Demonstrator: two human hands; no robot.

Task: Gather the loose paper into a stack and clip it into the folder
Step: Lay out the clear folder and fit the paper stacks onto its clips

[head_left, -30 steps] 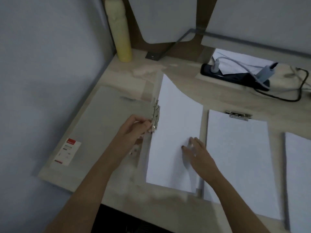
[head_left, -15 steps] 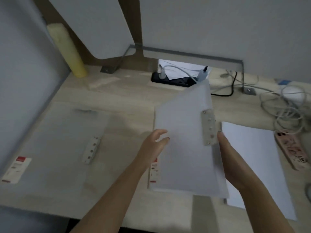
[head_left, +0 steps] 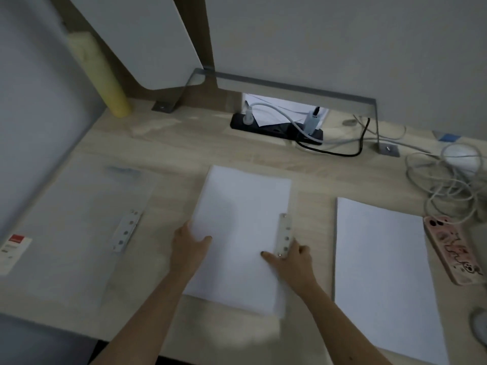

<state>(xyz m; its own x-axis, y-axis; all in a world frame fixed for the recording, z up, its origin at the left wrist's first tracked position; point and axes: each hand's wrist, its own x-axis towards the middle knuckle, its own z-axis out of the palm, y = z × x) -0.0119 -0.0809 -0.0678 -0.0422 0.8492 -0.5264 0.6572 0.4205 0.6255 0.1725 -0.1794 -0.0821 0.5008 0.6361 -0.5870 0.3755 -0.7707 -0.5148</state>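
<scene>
Folder (head_left: 238,206) flat, ctr; paper stack (head_left: 382,264) to its rt.

Bench (head_left: 311,164): pale wood-grain top, running wide left to right. Worn, lighter patches in the far left part.

Left wall (head_left: 31,101): plain grey, meeting the bench along its left edge.

Far side: two pale grey panels, left panel (head_left: 137,35) with a rounded lower corner and right panel (head_left: 342,40). A brown wooden upright (head_left: 196,30) shows between them.

Grey metal rail (head_left: 290,86) runs low across the right panel. Its legs end in foot plates (head_left: 162,106) fixed to the bench.

Under the rail is a rectangular cut-out (head_left: 279,104), with a black power strip (head_left: 266,126) at its near edge.

Yellow foam cylinder (head_left: 101,75) leans in the far left corner.

Light is dim, flat and greyish, and shadows are soft.
</scene>
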